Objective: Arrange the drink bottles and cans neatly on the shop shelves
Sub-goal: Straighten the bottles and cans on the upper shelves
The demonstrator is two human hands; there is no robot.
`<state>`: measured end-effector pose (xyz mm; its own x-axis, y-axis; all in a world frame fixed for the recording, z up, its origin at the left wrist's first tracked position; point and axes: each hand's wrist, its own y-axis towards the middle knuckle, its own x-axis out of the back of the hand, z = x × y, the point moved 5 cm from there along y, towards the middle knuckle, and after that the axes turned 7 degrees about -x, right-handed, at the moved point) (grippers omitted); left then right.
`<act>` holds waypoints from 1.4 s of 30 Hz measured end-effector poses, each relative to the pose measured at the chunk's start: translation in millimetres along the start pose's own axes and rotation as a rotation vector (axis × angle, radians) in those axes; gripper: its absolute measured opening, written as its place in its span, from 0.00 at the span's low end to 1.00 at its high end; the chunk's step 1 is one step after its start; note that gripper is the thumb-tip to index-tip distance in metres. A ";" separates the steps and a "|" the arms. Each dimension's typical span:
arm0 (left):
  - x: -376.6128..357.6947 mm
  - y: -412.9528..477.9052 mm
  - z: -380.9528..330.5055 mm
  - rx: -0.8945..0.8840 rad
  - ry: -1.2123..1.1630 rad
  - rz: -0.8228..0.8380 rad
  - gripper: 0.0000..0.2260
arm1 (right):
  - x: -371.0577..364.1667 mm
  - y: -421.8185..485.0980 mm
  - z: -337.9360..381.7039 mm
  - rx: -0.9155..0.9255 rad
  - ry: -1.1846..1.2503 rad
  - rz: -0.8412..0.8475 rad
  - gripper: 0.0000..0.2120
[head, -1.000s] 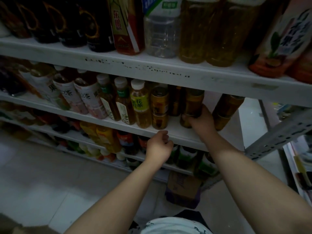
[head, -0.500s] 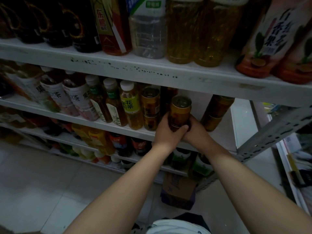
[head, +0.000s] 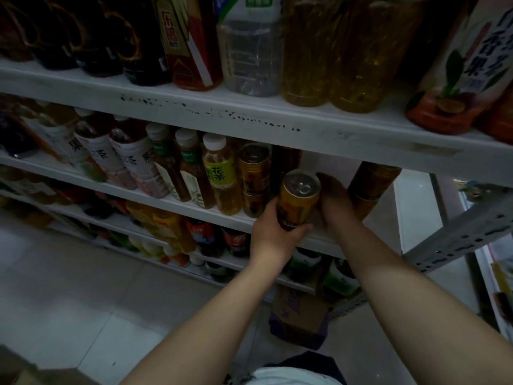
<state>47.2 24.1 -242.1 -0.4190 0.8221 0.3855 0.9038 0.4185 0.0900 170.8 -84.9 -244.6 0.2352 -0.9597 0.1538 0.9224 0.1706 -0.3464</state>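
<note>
Centre of frame: the left hand [head: 272, 234] curls its fingers round a gold can [head: 297, 202], holding it just in front of the middle shelf [head: 194, 211]. The right hand [head: 336, 204] sits against the can's right side, its fingers in shadow, so whether it grips cannot be told. Stacked cans [head: 254, 179] stand just left.

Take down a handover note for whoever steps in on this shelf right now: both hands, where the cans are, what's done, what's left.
Left hand grips a gold can at the front edge of the middle shelf.
Right hand is beside that can, reaching into the shelf gap; fingers in shadow, grip unclear.
Done: stacked gold cans stand beside the tea bottles; another can stack stands right of the gap.
Left: set the held can into the gap, probably.
</note>
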 end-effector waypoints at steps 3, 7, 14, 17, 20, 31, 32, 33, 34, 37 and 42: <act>14.7 -16.6 5.8 -0.056 0.017 -0.033 0.28 | -22.4 14.0 11.4 0.078 -0.011 0.063 0.32; 32.7 -30.2 15.2 -0.066 0.071 -0.079 0.32 | -47.3 32.0 19.1 0.205 -0.198 0.080 0.34; 51.1 -36.0 22.4 -0.020 0.101 -0.085 0.29 | -52.8 46.2 27.1 0.172 -0.444 -0.084 0.33; 56.5 -35.8 20.6 -0.007 0.101 -0.095 0.28 | -42.4 27.4 21.7 0.158 -0.387 -0.043 0.30; 57.2 -32.9 21.0 -0.004 0.089 -0.095 0.29 | -29.6 -0.2 15.3 0.167 -0.310 0.021 0.28; 37.3 -16.5 3.6 -0.052 0.075 -0.048 0.25 | 21.2 -47.5 -1.8 0.182 -0.304 0.042 0.22; 34.4 -12.9 0.4 -0.048 0.076 -0.043 0.25 | 25.3 -50.2 -1.7 0.185 -0.293 0.038 0.22; 31.5 -9.4 -2.0 -0.042 0.076 -0.038 0.26 | 28.7 -53.0 -1.5 0.187 -0.294 0.037 0.23; 28.8 -5.8 -4.0 -0.031 0.077 -0.037 0.28 | 31.7 -55.6 -1.0 0.190 -0.303 0.035 0.24; 19.7 3.8 -9.4 0.007 0.066 -0.055 0.31 | 39.3 -60.8 1.2 0.213 -0.339 0.022 0.27; 3.8 17.0 -14.6 0.026 0.013 -0.104 0.29 | 37.1 -61.7 4.8 0.256 -0.377 -0.066 0.28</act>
<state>62.3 28.7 -225.7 -0.5092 0.7689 0.3868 0.8528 0.5113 0.1063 124.1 -130.0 -213.0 0.2245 -0.8303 0.5101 0.9740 0.2070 -0.0916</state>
